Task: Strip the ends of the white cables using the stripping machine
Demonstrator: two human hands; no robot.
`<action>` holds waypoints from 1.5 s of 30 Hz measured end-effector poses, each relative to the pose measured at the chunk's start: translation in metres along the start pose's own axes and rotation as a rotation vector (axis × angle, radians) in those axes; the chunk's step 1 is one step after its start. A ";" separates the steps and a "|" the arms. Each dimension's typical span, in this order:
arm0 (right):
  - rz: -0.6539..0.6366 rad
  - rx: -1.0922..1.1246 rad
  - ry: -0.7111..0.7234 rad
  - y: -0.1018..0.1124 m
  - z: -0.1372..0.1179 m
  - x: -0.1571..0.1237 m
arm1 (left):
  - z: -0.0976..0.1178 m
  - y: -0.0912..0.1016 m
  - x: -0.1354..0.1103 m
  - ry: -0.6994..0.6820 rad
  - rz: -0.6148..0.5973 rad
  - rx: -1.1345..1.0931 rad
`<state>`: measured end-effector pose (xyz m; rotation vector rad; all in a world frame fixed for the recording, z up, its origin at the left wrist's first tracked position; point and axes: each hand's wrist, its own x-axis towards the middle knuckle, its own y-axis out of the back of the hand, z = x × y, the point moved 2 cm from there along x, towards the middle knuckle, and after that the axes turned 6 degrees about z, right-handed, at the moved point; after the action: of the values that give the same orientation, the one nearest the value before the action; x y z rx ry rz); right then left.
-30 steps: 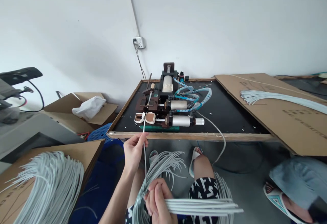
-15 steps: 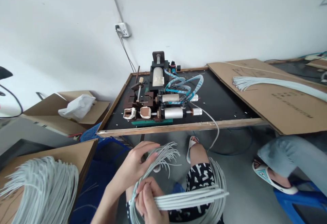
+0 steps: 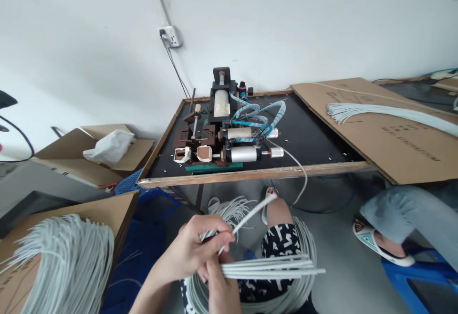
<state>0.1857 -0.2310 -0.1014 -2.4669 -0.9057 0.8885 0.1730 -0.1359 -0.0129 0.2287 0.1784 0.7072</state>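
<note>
Your left hand (image 3: 191, 252) is curled shut around a single pale cable (image 3: 252, 213), its end angling up and away past your fingers. Keep that pinch close to the end, so the tip stays steady. Your right hand (image 3: 220, 287) is closed on the coiled cable bundle (image 3: 268, 270) in your lap, partly hidden beneath the left. Ahead, the pneumatic bench machine (image 3: 222, 109) sits near the far edge of the black table (image 3: 311, 137), and a fanned cable bunch (image 3: 372, 112) lies on the cardboard sheet (image 3: 404, 156) over its right edge.
</note>
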 end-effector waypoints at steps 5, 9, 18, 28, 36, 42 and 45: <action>0.011 0.002 -0.025 -0.007 -0.030 0.005 | -0.030 -0.001 0.009 0.067 0.289 -0.558; -0.054 0.113 -0.060 -0.005 -0.038 0.007 | -0.033 0.011 0.019 -0.104 0.564 -0.600; -0.105 0.149 -0.034 0.002 -0.020 0.013 | -0.036 0.044 0.029 -0.150 0.943 -0.192; -0.073 0.112 -0.017 0.006 -0.006 0.017 | -0.046 0.046 0.044 -0.128 0.988 -0.147; -0.063 0.131 0.002 0.006 -0.006 0.020 | -0.051 0.046 0.047 -0.130 0.994 -0.137; -0.072 0.244 -0.049 -0.003 -0.006 0.019 | -0.048 0.049 0.047 -0.122 0.997 -0.135; -0.110 0.254 -0.062 -0.006 -0.010 0.017 | -0.045 0.051 0.047 -0.120 0.995 -0.142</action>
<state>0.2000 -0.2165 -0.0987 -2.1648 -0.8809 0.9808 0.1657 -0.0602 -0.0468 0.2169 -0.1215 1.6822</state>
